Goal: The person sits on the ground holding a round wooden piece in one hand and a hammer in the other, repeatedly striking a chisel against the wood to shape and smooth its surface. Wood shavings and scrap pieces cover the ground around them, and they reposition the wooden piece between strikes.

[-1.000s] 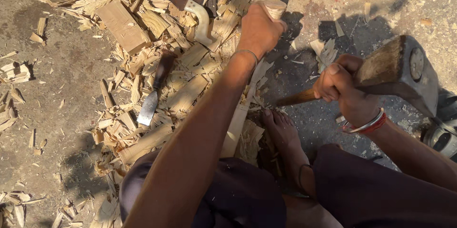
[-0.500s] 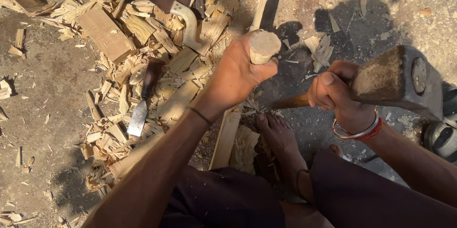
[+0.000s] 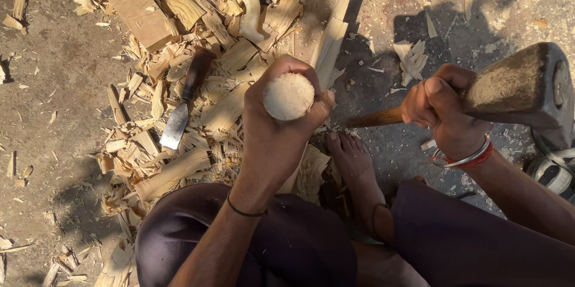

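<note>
My left hand grips a pale round wooden post upright, its cut end facing the camera. My right hand holds an adze-like tool by its brown handle, close under the heavy dark metal head, which is raised at the right. My bare foot rests on the ground between the two hands, beside a pale wood piece under the post.
Wood chips and offcuts cover the ground to the left. Among them lie a chisel with a dark handle, a rectangular wood block and a curved white handle. Bare dirt ground lies at the far left.
My left hand has drawn the post nearer and stood it more upright, so its round end now faces up. The right hand with the tool has lifted slightly and shifted right.
</note>
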